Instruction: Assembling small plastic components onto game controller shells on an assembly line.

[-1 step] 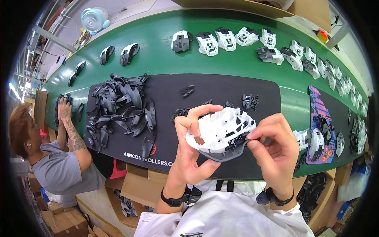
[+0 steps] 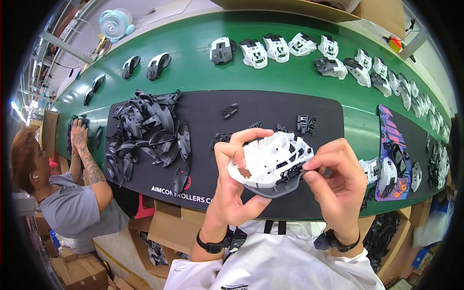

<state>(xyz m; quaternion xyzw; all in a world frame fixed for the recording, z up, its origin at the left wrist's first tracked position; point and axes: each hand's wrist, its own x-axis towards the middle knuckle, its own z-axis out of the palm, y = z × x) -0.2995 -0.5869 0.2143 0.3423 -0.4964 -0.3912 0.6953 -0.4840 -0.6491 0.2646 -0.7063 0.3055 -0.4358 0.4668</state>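
Note:
A white plastic mouse shell (image 2: 263, 157), its ribbed hollow inside turned up, is held above the black mat. Along its near edge runs a dark grey side panel (image 2: 275, 188). My left hand (image 2: 232, 179) is closed around the shell's left end, thumb under the panel and fingers over the far side. At the right end, thumb and forefinger of my right hand (image 2: 336, 181) pinch the edge where the dark panel meets the white shell. The fingertips hide what exactly lies between them. Small black clip-like parts (image 2: 306, 124) lie on the mat beyond the shell.
A heap of dark curved panels (image 2: 145, 125) covers the left of the black mat (image 2: 270, 108). White and dark shells (image 2: 278, 48) line the green table's far edge. More shells and a colourful pad (image 2: 386, 130) are at right. A co-worker (image 2: 72, 203) sits at left.
The shell has tilted very slightly in my hands. Both hands keep their grip and place.

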